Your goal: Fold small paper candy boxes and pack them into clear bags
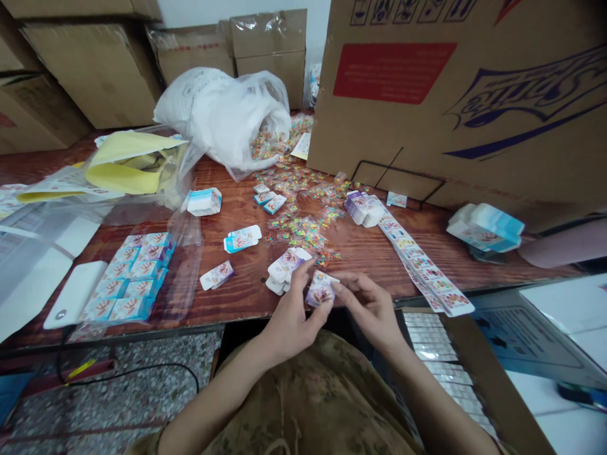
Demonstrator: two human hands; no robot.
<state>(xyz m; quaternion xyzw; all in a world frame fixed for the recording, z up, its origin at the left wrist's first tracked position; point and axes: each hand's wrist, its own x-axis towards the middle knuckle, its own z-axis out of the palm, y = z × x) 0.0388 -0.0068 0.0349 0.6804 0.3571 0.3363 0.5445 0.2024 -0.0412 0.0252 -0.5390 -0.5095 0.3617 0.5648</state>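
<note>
Both my hands meet at the near edge of the wooden table point(360, 253). My left hand point(290, 316) and my right hand point(368, 303) pinch one small flat purple-and-white carton point(321, 289) between their fingertips. Just left of it, under my left thumb, lies a small stack of similar flat cartons point(284, 268). A scatter of tiny colourful packets point(303, 215) covers the table beyond my hands.
A white plastic bag point(222, 114) spills packets at the back. A long fanned row of flat cartons point(422, 265) runs to the right. Finished blue boxes point(130, 278) lie in a clear bag at left. A big cardboard box point(455, 95) stands at right.
</note>
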